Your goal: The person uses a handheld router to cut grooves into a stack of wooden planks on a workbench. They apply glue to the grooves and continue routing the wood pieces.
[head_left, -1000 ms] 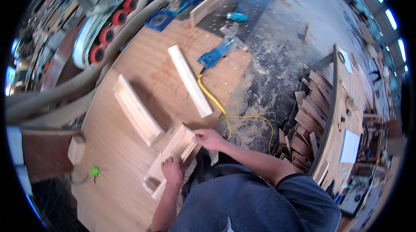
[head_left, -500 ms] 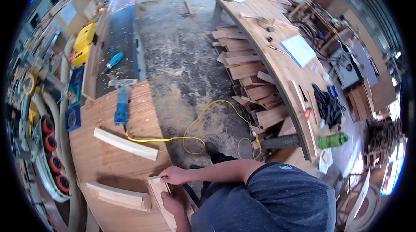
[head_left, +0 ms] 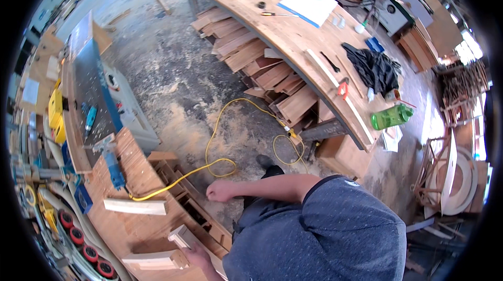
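Note:
My left hand (head_left: pixel 198 255) grips a pale wooden piece (head_left: pixel 181 235) at the near edge of the plywood workbench (head_left: pixel 126 228), at the bottom left. A second pale block (head_left: pixel 152 260) lies right beside it, and a longer pale strip (head_left: pixel 135 206) rests further up the bench. My right hand (head_left: pixel 216 192) is curled into a loose fist with nothing in it. It hangs off the bench's edge, over the sawdust floor, just below the yellow cord (head_left: pixel 209 158).
A blue power tool (head_left: pixel 112 165) lies on the bench, the yellow cord running from it across the floor. A long wooden table (head_left: pixel 293 40) at the right carries a green bottle (head_left: pixel 390 117), black cloth, paper and tape. Boards (head_left: pixel 262 66) are stacked beneath it.
The view has swung from the bench toward the floor and the long table. My right hand has come off the wooden piece and moved out past the bench's edge; my left hand still holds it.

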